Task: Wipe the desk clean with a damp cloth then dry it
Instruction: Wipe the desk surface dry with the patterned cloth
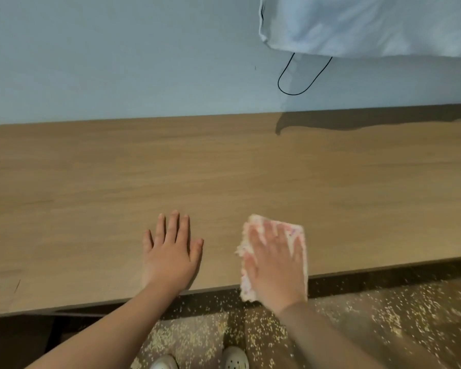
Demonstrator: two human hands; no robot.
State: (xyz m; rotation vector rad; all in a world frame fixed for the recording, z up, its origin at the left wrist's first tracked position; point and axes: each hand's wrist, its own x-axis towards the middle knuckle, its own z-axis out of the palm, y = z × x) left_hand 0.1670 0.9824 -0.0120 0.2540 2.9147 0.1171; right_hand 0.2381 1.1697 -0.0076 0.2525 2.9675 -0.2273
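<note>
**Desk, 2 hands, 1 cloth**

Left hand (171,254): flat on wooden desk (224,169), fingers straight, holding nothing.
Right hand (276,262): fingers spread flat, pressing pink-and-white cloth (246,286) lying beneath them. The cloth overhangs the desk's near edge.

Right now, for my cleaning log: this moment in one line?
phase: wiping | right hand: pressing cloth at desk front edge | left hand: flat on desk

Desk (224,169): long tan wood-grain top, dark front edge; cloth (246,286): pale pink-and-white, folded into a rough rectangle, lying flat at the desk's near edge, lower end overhanging it; right hand (274,262) pressed flat on top, fingers spread; outline blurred.
</note>
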